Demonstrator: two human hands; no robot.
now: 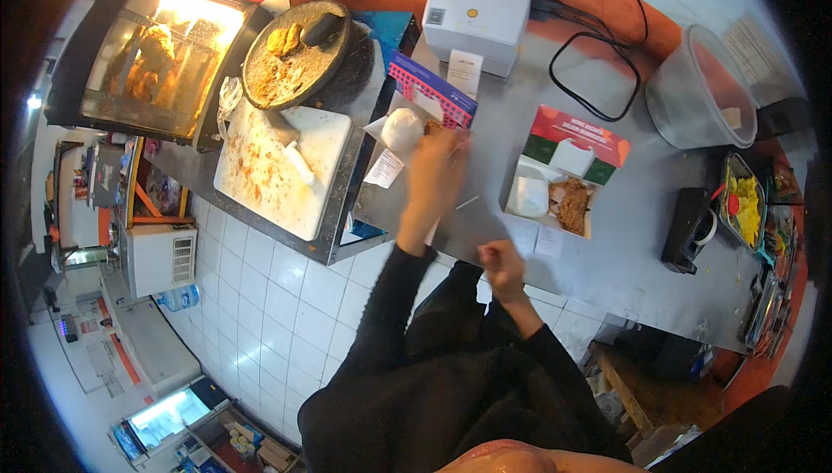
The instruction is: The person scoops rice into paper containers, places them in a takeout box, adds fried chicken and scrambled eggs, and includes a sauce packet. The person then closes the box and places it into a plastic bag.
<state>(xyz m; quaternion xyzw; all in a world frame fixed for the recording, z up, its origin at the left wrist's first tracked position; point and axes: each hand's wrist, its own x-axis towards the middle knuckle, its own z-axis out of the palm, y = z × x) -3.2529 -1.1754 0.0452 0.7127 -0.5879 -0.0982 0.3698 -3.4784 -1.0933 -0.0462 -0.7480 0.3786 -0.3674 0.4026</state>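
My left hand (431, 174) reaches over an open purple and pink cardboard box (438, 96), its fingers blurred and partly hidden. Beside those fingers sits a round white wrapped bundle (403, 130), with a bit of brown fried food showing in the box. A printed slip (383, 169) hangs at the box's near side. My right hand (503, 270) is held closed near the counter's front edge; whether anything is in it is hidden. To its right, an open red and green box (576, 139) holds a white wrapped bundle (528, 193) and fried chicken (569, 204).
A white label printer (478, 13) with a black cable stands at the back. Left are a stone mortar (296, 52), a stained cutting board (282, 169) with a white-handled knife (300, 163), and a lit food warmer (156, 61). Right are a clear bucket (700, 91) and a tape dispenser (689, 230).
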